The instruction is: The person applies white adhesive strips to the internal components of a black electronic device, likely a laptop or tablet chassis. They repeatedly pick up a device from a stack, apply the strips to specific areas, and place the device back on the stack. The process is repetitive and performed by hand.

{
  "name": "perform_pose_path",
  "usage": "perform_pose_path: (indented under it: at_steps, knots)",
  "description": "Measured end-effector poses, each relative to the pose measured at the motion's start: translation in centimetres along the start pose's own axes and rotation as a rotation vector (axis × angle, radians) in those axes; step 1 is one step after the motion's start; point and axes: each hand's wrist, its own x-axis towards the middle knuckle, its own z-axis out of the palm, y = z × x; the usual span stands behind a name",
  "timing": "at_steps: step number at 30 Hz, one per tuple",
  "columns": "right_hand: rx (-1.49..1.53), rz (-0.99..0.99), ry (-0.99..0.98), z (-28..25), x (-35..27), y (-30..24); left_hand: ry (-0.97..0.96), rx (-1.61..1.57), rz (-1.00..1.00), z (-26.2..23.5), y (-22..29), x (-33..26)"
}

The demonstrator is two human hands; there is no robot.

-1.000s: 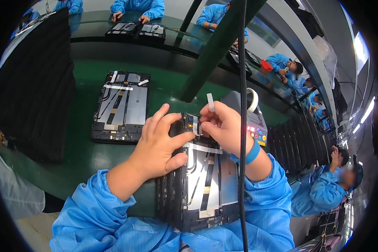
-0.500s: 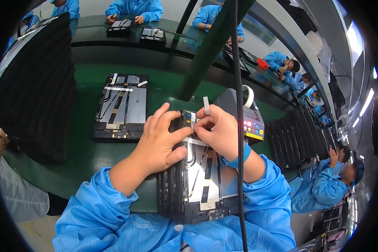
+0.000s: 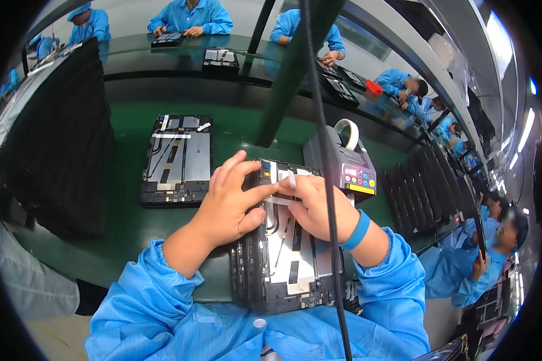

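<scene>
An opened tablet (image 3: 283, 256) with a silver inner plate lies in front of me, on top of other dark tablet-like units whose edges show at its left. My left hand (image 3: 223, 204) rests at its upper left edge, fingers spread, with the index fingertip on the upper part. From the right, my right hand (image 3: 322, 201) bends over the same upper part, fingertips close together next to my left index finger. A short strip of white tape (image 3: 292, 179) stands up at the right fingers. What lies under those fingertips is hidden.
Another opened tablet (image 3: 193, 168) lies further left. A grey tape dispenser (image 3: 358, 171) with coloured buttons stands right of my work. Tall black stacks (image 3: 54, 150) rise at left, and black trays (image 3: 424, 189) at right. A dark cable (image 3: 328, 180) hangs across the view. Co-workers sit beyond.
My right hand has turned flatter and lower over the tablet's upper part, and the tape strip has come down with it. My left hand has stayed nearly in place.
</scene>
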Motion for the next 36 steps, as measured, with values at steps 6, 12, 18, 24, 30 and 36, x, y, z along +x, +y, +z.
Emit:
perform_pose_path:
  at_steps: [6,12,18,24,30,36]
  knots:
    - [0.271,0.169,0.16,-2.2,-4.2,-2.2,-0.066,0.103,0.013,-1.5,1.2,1.0]
    - [0.22,-0.011,0.183,-1.7,-8.1,-6.1,-0.092,-0.291,0.087,-3.4,9.9,2.4]
    - [0.291,0.201,0.388,-1.5,-9.6,-5.7,-0.027,-0.266,0.031,-2.5,12.4,2.5]
    - [0.338,0.166,0.49,-2.0,-11.7,-3.4,-0.11,-0.309,0.127,-1.3,12.5,4.4]
    - [0.954,0.65,0.707,0.9,-13.4,-1.0,-0.224,-0.187,0.029,-0.1,8.7,7.8]
    - [1.433,0.677,0.459,4.5,-13.3,-1.0,-0.417,0.223,0.125,2.1,4.9,9.8]
